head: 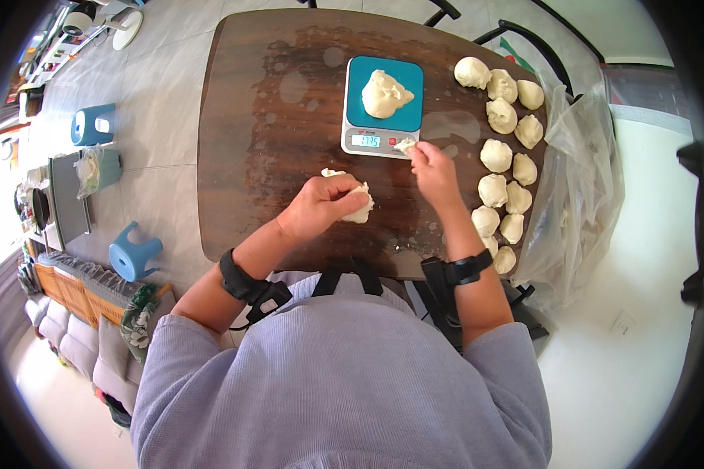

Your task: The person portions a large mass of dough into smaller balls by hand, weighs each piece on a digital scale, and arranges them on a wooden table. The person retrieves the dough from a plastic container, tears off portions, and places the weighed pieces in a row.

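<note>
My left hand [325,202] grips a lump of pale dough [359,210] above the wooden table, and part of the lump is hidden under the fingers. Between the thumb and fingers of my right hand [433,167] is a small scrap of dough [405,145], close to the front right corner of a digital kitchen scale [347,139]. On the scale's teal platform [408,64] rests a larger, uneven piece of dough [384,95] with a pointed end facing right. The scale's display [365,141] is lit and shows digits.
Several dough balls [496,155] lie in rough rows along the right side of the dark wooden table [240,135]. A clear plastic sheet [581,176] hangs past that edge. Black chair frames [528,35] stand behind it. Blue stools [132,252] are on the floor to the left.
</note>
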`<act>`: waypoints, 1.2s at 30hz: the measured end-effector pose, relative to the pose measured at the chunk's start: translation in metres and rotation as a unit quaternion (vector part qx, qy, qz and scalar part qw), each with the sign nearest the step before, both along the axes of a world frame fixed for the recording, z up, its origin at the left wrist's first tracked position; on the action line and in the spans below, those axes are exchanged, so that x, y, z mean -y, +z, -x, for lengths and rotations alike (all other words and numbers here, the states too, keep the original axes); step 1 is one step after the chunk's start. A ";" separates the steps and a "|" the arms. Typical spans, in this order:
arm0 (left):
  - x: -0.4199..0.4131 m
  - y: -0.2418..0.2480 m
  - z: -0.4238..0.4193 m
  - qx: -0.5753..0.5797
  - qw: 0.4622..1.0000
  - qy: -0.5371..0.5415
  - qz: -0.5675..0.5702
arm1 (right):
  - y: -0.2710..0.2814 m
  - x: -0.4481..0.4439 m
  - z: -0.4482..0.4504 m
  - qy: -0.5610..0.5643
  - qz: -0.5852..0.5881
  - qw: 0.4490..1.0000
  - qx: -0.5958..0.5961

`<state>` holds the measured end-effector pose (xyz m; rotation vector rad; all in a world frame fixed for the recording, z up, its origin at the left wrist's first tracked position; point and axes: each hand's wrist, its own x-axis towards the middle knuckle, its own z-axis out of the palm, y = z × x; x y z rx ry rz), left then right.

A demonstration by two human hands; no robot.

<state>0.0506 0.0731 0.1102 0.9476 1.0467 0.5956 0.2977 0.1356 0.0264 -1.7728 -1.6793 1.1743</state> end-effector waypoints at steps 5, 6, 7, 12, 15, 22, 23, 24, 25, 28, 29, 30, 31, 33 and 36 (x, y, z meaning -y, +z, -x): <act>0.003 -0.040 -0.005 -0.224 0.957 -0.077 -0.166 | 0.054 -0.035 0.023 -0.059 0.078 0.982 -0.164; 0.004 -0.044 -0.006 -0.307 0.920 -0.122 -0.211 | 0.058 -0.038 0.028 -0.068 0.085 0.978 -0.179; 0.005 -0.048 -0.006 -0.387 0.871 -0.166 -0.252 | 0.061 -0.039 0.029 -0.062 0.100 0.973 -0.201; -0.002 -0.053 -0.007 -0.352 0.840 -0.092 -0.402 | 0.074 -0.035 0.036 -0.003 0.133 0.974 -0.182; -0.019 -0.034 -0.021 -0.275 0.893 0.089 -0.345 | 0.071 -0.027 0.037 0.055 0.151 0.968 -0.193; -0.033 -0.024 -0.024 -0.246 0.932 0.114 -0.240 | 0.063 -0.029 0.036 0.118 -0.161 0.980 0.003; -0.029 -0.019 -0.022 -0.230 0.941 0.112 -0.223 | 0.049 -0.032 0.031 0.113 -0.289 0.948 0.075; -0.025 -0.012 -0.018 -0.214 0.948 0.110 -0.207 | 0.035 -0.043 0.019 0.056 -0.256 0.964 0.051; -0.021 -0.008 -0.016 -0.200 0.955 0.109 -0.191 | 0.032 -0.050 0.012 0.031 -0.233 0.972 0.008; -0.011 -0.020 -0.018 -0.160 0.954 0.104 -0.230 | 0.037 -0.067 0.013 0.084 -0.265 0.960 0.033; -0.008 -0.023 -0.019 -0.155 0.953 0.100 -0.239 | 0.038 -0.067 0.023 0.078 -0.254 0.964 0.030; -0.007 -0.022 -0.019 -0.194 0.947 0.080 -0.242 | 0.039 -0.071 0.032 0.071 -0.246 0.966 0.030; -0.005 -0.022 -0.021 -0.200 0.945 0.075 -0.249 | 0.036 -0.075 0.037 0.068 -0.259 0.963 0.017; -0.001 -0.023 -0.022 -0.215 0.939 0.066 -0.260 | 0.025 -0.081 0.047 0.066 -0.282 0.957 -0.012; 0.005 -0.029 -0.021 -0.227 0.941 0.086 -0.237 | 0.018 -0.080 0.054 0.045 -0.226 0.971 0.066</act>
